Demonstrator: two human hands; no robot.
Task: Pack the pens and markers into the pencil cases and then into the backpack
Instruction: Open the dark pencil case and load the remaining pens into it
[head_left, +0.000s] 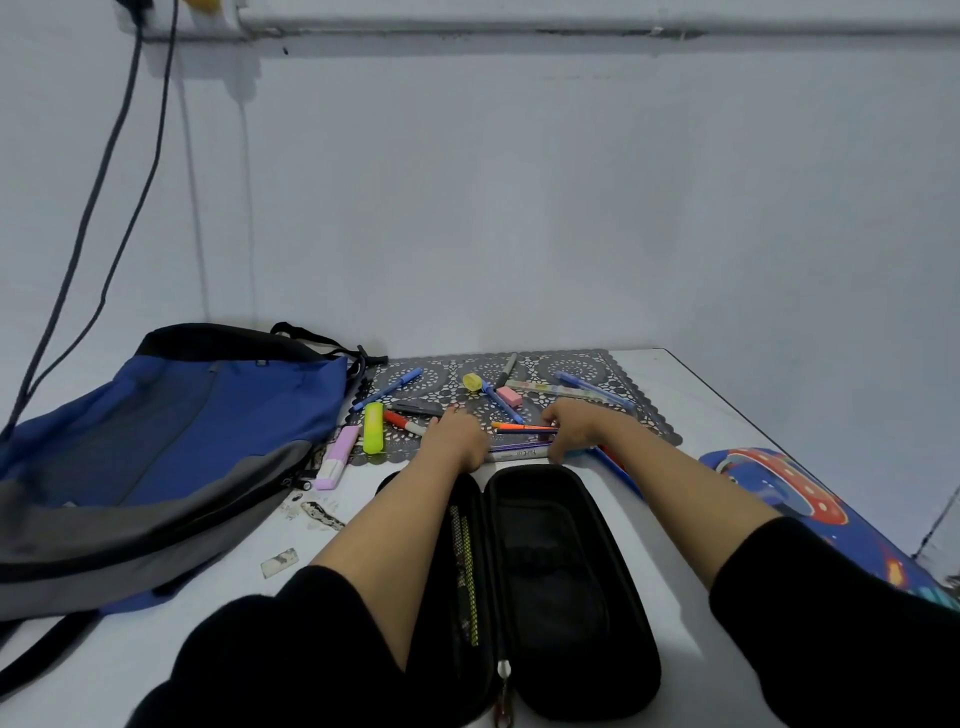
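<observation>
Pinching with the right hand (569, 427) one end of the pen bundle (519, 448) at the mat's (574, 362) near edge, just beyond the open black pencil case (561, 571). Covering the other end with the left hand (457, 432), grip not discernible. Backpack (182, 426) flat along the table's (719, 415) left edge.

Dressed in plain black matte fabric. Bunched at left sleeve (270, 649) and right sleeve (831, 613) near the elbows, with loose rounded edges. Bare from there down to left hand (457, 434) and right hand (569, 423).
</observation>
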